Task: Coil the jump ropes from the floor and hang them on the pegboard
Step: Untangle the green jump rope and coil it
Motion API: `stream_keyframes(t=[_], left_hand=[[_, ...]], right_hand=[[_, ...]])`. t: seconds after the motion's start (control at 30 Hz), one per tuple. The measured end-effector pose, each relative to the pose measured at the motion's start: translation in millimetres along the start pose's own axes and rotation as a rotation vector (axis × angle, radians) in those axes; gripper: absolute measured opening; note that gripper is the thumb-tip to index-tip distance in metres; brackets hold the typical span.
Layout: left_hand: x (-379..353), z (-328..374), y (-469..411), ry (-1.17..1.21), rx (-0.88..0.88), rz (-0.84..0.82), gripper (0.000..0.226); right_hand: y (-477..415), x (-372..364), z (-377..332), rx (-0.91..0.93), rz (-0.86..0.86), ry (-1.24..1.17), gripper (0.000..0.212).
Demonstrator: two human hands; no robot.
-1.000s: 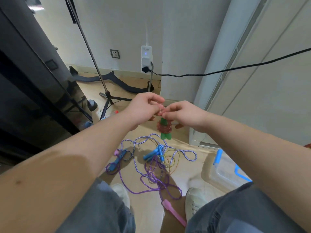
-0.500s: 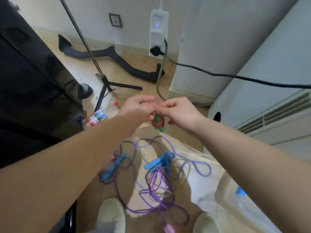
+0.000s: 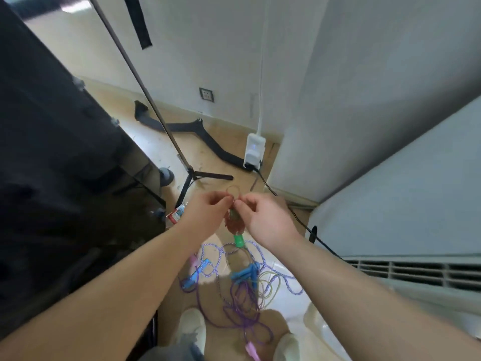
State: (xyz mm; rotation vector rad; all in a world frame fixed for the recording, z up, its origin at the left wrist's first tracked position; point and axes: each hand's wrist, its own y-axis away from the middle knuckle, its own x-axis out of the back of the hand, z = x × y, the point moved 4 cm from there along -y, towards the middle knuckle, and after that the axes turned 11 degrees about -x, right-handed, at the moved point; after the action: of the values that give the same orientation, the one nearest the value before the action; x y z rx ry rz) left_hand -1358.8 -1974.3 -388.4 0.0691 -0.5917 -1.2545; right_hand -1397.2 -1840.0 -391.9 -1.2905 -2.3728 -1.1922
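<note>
At centre, L hand (image 3: 208,212) & R hand (image 3: 263,217) pinch red coiled rope (image 3: 235,225); slack grip could let coil spring open, drop into floor tangle (image 3: 242,287) at 6 o'clock.

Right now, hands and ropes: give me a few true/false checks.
1. Both the left hand and the right hand pinch the top of the red rope bundle. True.
2. A green handle hangs below the bundle. True.
3. Every rope is off the floor. False: the purple rope and the striped rope lie tangled there.
4. The blue handles are in the right hand. False: they lie in the tangle on the floor.
</note>
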Motion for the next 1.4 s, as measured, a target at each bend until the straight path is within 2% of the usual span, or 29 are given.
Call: stream_keyframes(t=[0.1,0.2,0.27,0.47,0.57,0.7,0.83,0.97,1.2,1.4], left_hand=[[35,73,23,-0.052,-0.040,0.043,0.014],[68,143,49,-0.051,-0.058,0.082,0.014],[88,185,67,-0.041,-0.087,0.099,0.013],[135,269,115,0.052,-0.109,0.194,0.017],[155,293,127,0.132,-0.125,0.224,0.018],[185,311,130,0.208,-0.151,0.209,0.017],[216,327,126,0.207,-0.211,0.171,0.020],[241,345,117,0.219,-0.238,0.192,0.012],[267,379,84,0.247,-0.283,0.237,0.016],[272,401,41,0.253,-0.301,0.267,0.018]], right_hand=[[40,43,-55,0.044,-0.024,0.031,0.027],[79,92,-117,0.198,0.103,0.082,0.023],[102,119,-154,0.233,0.141,0.111,0.022],[162,169,-241,0.296,0.126,0.170,0.029],[182,181,-274,0.336,0.156,0.158,0.022],[197,186,-306,0.287,0.125,0.032,0.014],[201,187,-337,0.290,0.194,0.007,0.016],[203,189,-365,0.289,0.221,-0.026,0.017],[183,206,-405,0.316,0.283,-0.079,0.021],[140,232,-432,0.336,0.295,-0.126,0.010]])
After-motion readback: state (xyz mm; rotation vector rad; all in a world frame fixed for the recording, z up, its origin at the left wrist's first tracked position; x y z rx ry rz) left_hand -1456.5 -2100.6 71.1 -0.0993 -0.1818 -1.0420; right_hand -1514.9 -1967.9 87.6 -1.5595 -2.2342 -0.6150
